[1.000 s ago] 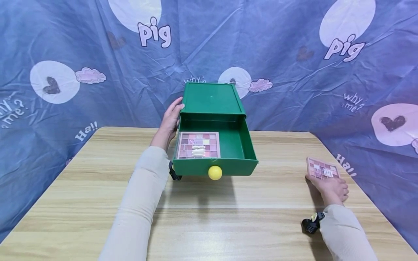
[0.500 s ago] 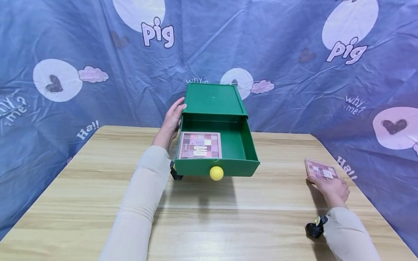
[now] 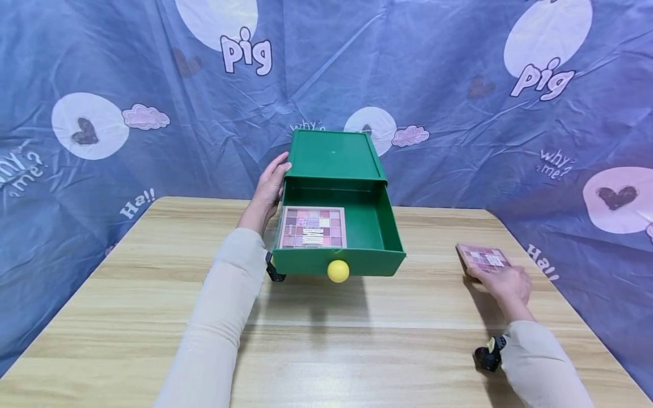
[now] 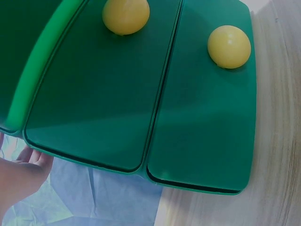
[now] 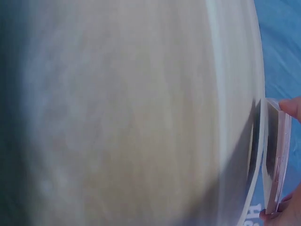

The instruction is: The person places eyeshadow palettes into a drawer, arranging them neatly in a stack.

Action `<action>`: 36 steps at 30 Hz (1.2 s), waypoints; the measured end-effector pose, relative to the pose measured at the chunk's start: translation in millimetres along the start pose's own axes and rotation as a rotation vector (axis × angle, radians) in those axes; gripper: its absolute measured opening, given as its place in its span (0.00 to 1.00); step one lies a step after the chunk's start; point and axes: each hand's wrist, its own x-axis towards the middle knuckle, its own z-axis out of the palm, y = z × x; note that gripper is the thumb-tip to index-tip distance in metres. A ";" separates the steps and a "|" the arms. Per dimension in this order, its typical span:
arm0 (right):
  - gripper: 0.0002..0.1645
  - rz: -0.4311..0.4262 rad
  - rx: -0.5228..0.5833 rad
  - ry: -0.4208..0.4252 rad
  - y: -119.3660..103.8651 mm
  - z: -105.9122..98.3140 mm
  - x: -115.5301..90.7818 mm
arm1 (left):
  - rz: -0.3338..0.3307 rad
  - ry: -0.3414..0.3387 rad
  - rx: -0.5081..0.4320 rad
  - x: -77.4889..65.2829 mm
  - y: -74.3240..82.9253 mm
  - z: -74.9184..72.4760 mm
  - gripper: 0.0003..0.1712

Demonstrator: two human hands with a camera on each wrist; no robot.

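A green cabinet (image 3: 334,154) stands at the table's back, its top drawer (image 3: 364,226) pulled out. Inside, at the drawer's left, lies a pink eyeshadow palette (image 3: 313,228) with a grid of small coloured squares. My left hand (image 3: 267,184) rests against the cabinet's left side, fingers fairly straight; in the left wrist view the fingers (image 4: 40,160) touch its side. Over the right part of the table, my right hand (image 3: 507,283) grips a similar palette (image 3: 482,258) between thumb and fingers. In the right wrist view this palette (image 5: 277,155) is tilted, slightly above the table.
Yellow round knobs (image 4: 229,47) stick out from the cabinet's lower drawer fronts, which are shut. Another yellow knob (image 3: 338,271) is on the pulled-out drawer. A blue printed cloth (image 3: 433,73) hangs behind and beside the wooden table (image 3: 408,351).
My right hand has moved left with the palette, which is now lifted a little. The left hand and the cabinet stay put; the head view has shifted slightly.
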 end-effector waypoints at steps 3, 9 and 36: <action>0.69 -0.006 0.012 -0.003 -6.7 0.2 0.0 | 0.001 0.000 0.002 -0.3 -0.4 0.6 0.28; 0.64 -0.058 0.052 -0.009 -20.4 0.3 -3.5 | 0.002 -0.001 0.007 -1.2 0.1 1.1 0.28; 0.51 -0.405 0.096 0.057 -87.1 -37.5 -18.2 | 0.003 -0.012 -0.011 -0.1 0.8 0.0 0.28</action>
